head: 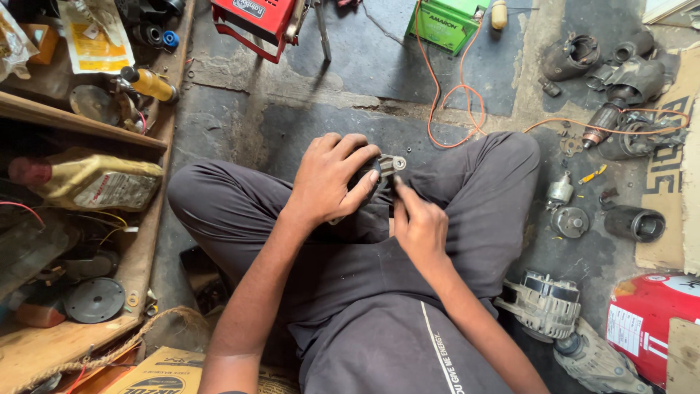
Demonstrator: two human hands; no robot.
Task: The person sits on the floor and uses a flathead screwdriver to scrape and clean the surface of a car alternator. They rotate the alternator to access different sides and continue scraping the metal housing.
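My left hand (328, 179) wraps its fingers around one small grey metal part (386, 166) with a round eyelet, held over my lap. My right hand (419, 226) has its fingers pinched against the part's lower edge. One alternator (543, 303) lies on the floor (350, 80). My palm hides most of the part.

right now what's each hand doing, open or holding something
Left hand: shut around a small metal part over the lap.
Right hand: fingertips pinched on the same part's edge, holding nothing else.
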